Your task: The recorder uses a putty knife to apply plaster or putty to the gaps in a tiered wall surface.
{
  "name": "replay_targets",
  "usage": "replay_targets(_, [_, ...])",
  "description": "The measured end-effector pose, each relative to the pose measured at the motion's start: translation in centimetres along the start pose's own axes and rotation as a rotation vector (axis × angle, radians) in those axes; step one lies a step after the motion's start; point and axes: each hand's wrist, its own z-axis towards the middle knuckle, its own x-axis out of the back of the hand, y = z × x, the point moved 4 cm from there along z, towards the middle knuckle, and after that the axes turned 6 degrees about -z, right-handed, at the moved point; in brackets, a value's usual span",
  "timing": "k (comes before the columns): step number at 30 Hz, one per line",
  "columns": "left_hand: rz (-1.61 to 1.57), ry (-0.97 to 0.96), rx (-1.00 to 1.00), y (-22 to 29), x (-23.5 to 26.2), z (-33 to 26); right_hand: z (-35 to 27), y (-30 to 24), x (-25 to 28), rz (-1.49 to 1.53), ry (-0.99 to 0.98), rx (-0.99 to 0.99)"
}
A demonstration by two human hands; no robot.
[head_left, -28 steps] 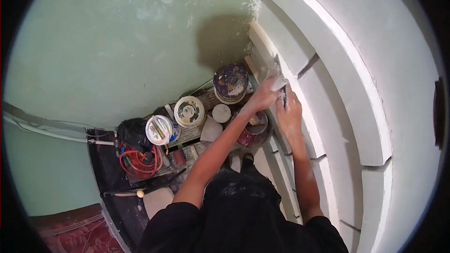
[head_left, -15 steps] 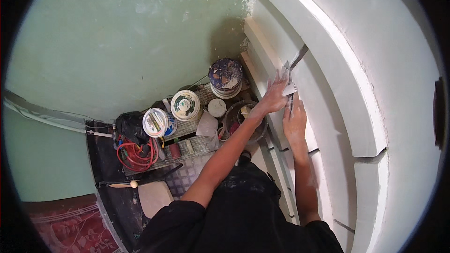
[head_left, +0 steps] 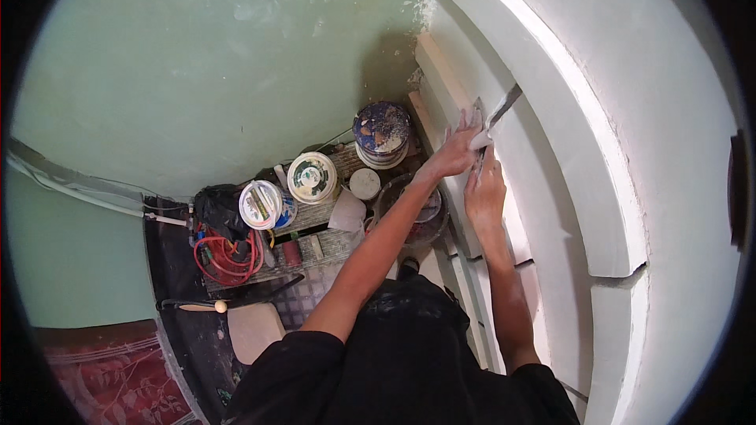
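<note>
Both my hands are dusted white and meet at the stepped white panels (head_left: 543, 165) on the right. My left hand (head_left: 455, 151) is closed around what looks like a putty knife (head_left: 479, 140); a pale part shows by the thumb, and a thin grey edge sticks up past the fingers. Just below it, my right hand (head_left: 485, 189) is closed on a narrow tool, mostly hidden by the fingers. Right above the hands runs a dark joint (head_left: 505, 105) between two panel pieces, with white material at its lower end.
A slatted wooden platform (head_left: 323, 208) bears lidded tubs (head_left: 312, 178), a blue-lidded bucket (head_left: 381, 127) and a red hose (head_left: 228, 260). A dark bucket (head_left: 429, 224) stands under my left forearm. The green wall (head_left: 220, 71) rises behind; a beige board (head_left: 256, 332) lies lower left.
Both hands have shifted slightly left, and the right hand has turned a little. More of the dark joint's lower end shows. The view has moved slightly.
</note>
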Motion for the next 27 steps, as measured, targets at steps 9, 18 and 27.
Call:
replay_targets(9, [0.036,-0.03,0.035,-1.1,1.7,1.0,0.7,-0.6,-1.7,-0.022,0.022,0.026])
replay_targets(18, [0.018,-0.04,0.014,-0.6,1.3,0.3,-0.2,-1.4,-1.4,-0.048,0.004,-0.035])
replay_targets(27, [0.051,-0.003,-0.001,-2.6,3.1,2.3,2.8,-2.1,-2.7,-0.062,-0.022,-0.055])
